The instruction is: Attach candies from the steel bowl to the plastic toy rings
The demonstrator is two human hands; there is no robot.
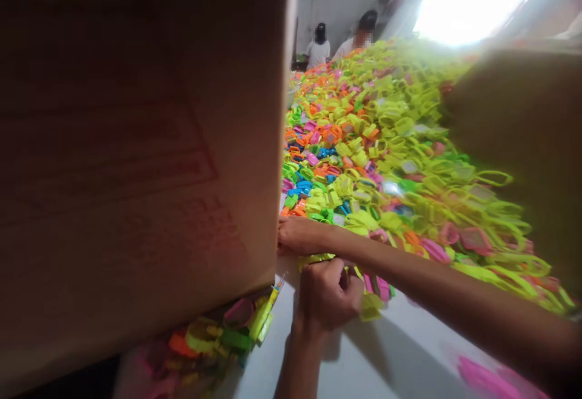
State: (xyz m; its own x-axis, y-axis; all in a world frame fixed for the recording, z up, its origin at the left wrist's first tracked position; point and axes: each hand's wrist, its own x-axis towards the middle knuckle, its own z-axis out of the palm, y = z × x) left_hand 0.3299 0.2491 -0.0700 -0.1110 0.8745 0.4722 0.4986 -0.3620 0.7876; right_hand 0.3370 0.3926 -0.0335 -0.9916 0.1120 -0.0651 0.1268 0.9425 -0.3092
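Low in the middle, my left hand (330, 296) is curled into a fist over the white table (404, 350). Yellow pieces show beyond its knuckles and beside its thumb; what lies inside the fist is hidden. My right hand (302, 235) reaches across from the right, just beyond the left one, its fingertips at the edge of a large cardboard box (182, 144) and partly out of sight. A big heap of small plastic pieces with straps (364, 187), mostly yellow with orange, pink, green and blue, spreads beyond both hands.
More coloured pieces (236, 338) lie under the box's lower edge. A blurred pink piece (486, 381) is at the bottom right. Another brown box (522, 144) stands at the right. Two people (319, 52) are behind the heap, near a bright light.
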